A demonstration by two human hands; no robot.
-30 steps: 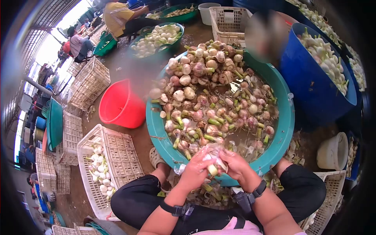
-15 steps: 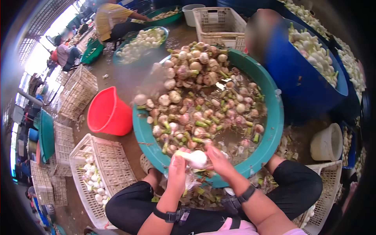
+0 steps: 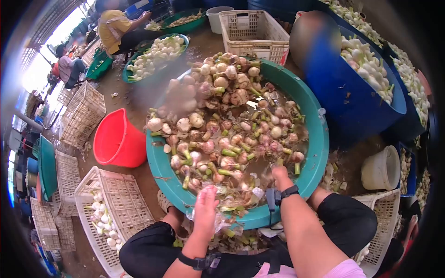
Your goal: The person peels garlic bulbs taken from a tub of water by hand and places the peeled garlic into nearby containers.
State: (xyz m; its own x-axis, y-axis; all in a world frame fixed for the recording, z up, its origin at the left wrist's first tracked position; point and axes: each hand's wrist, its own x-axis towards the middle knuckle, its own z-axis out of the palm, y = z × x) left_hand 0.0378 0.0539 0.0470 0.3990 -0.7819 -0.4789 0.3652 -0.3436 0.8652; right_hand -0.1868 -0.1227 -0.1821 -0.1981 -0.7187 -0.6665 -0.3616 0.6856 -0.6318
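Note:
A large green tub (image 3: 319,139) in front of me holds unpeeled garlic bulbs (image 3: 230,162) with cut green stems, in murky water. My left hand (image 3: 206,206) is raised over the tub's near rim, its fingers stretched and nothing visible in them. Inside the tub, toward the near right, my right hand (image 3: 279,178) reaches down among the bulbs. Its fingers are partly blurred and hidden, beside a short garlic stem (image 3: 280,162); I cannot tell whether they grip it. Loose skins (image 3: 241,199) lie against the near inner wall.
Left are a red bucket (image 3: 118,141) and a white crate (image 3: 132,197) with peeled garlic. A blue barrel (image 3: 331,88) with white bulbs stands right, near a pale bucket (image 3: 381,167). Behind are an empty-looking crate (image 3: 252,46) and a seated person in yellow (image 3: 113,30).
The peeled white garlic bulb both hands held is out of sight. My hands have parted, the right reaching forward into the tub and the left opening. The view has shifted slightly.

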